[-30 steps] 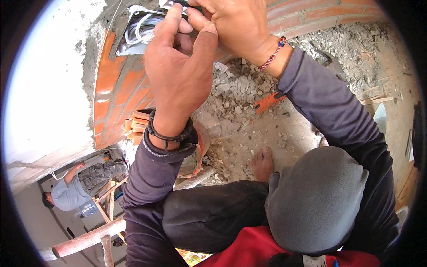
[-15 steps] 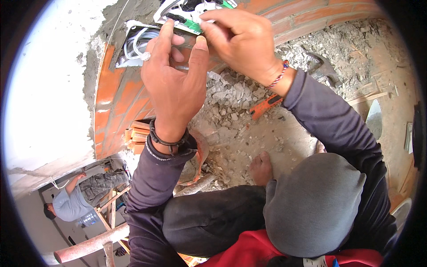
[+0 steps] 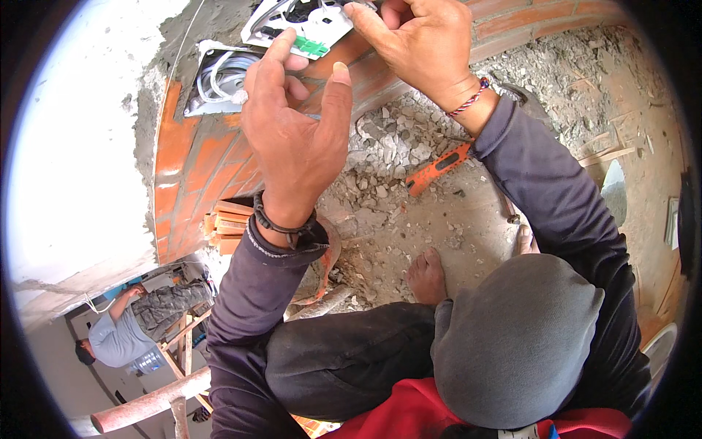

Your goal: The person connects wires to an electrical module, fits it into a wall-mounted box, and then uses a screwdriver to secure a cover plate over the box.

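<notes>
At the top, a white plate (image 3: 316,20) with green and black parts hangs tilted at the wall. My left hand (image 3: 292,132) has its index fingertip on the plate's lower left, with thumb apart and other fingers curled loosely. My right hand (image 3: 428,55) grips the plate's right edge, its fingertips partly hidden. Just left and below, an open recessed box (image 3: 219,77) with coiled white and grey cables sits in the brickwork (image 3: 175,190), partly behind my left fingers.
An orange tool (image 3: 439,167) lies among rubble (image 3: 380,197) beside my bare foot (image 3: 425,274). Stacked bricks (image 3: 227,223) stand by the wall. At lower left are a pink-stained pole (image 3: 146,399), timber framing (image 3: 183,336) and another person (image 3: 121,329) in a grey shirt.
The plate and its green part show more as my fingers have shifted off them. My right hand has moved slightly right since the earlier frames; my left thumb is farther from the plate.
</notes>
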Demonstrator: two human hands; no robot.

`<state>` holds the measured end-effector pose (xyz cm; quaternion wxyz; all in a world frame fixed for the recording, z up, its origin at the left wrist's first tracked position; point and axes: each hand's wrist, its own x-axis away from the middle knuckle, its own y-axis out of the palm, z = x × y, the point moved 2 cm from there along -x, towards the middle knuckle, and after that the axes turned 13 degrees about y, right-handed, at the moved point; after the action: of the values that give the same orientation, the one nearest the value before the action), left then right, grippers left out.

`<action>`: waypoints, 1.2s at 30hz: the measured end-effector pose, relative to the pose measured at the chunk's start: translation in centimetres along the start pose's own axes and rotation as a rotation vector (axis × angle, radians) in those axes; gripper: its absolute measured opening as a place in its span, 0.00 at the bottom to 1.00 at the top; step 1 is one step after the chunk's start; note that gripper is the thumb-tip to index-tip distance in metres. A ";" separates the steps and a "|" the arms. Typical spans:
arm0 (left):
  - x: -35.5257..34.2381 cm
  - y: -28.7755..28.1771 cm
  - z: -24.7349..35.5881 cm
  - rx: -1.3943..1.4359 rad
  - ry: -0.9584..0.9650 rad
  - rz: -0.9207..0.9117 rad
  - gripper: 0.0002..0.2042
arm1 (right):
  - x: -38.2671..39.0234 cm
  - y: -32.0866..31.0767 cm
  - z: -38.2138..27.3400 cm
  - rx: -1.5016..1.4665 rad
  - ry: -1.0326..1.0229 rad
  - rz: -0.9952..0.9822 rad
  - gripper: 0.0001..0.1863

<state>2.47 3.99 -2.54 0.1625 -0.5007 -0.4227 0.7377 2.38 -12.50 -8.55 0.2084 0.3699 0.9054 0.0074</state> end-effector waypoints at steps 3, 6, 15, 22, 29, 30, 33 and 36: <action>0.0 0.2 -0.2 0.043 -0.030 0.015 0.26 | -0.2 0.2 0.3 -0.042 0.062 -0.011 0.07; -0.2 0.2 0.1 0.070 -0.049 0.014 0.26 | -0.3 0.4 0.8 -0.098 0.171 -0.049 0.08; 0.2 -0.2 1.3 0.114 0.116 0.115 0.28 | -0.6 -0.3 -1.1 -0.125 -0.102 -0.047 0.09; -0.7 -0.7 1.7 0.019 0.070 0.114 0.30 | -2.3 0.2 -2.1 -0.191 -0.502 -0.092 0.09; -0.3 -0.6 1.1 -0.092 0.176 0.030 0.35 | -1.4 -1.1 -2.9 -0.126 -0.197 -0.250 0.06; -0.2 -0.6 0.9 -0.104 0.198 0.022 0.35 | -1.4 -0.9 -2.1 -0.140 -0.240 -0.237 0.06; -0.1 -0.6 0.5 -0.109 0.239 -0.003 0.36 | -1.1 -1.1 -1.5 -0.096 -0.328 -0.243 0.05; -0.3 -0.5 0.1 -0.159 0.308 -0.016 0.36 | -0.4 -1.3 -1.4 -0.109 -0.246 -0.237 0.05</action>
<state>2.44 4.01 -1.95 0.1908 -0.6158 -0.4538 0.6152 1.24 -13.55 -7.32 0.3365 0.2469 0.9086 -0.0134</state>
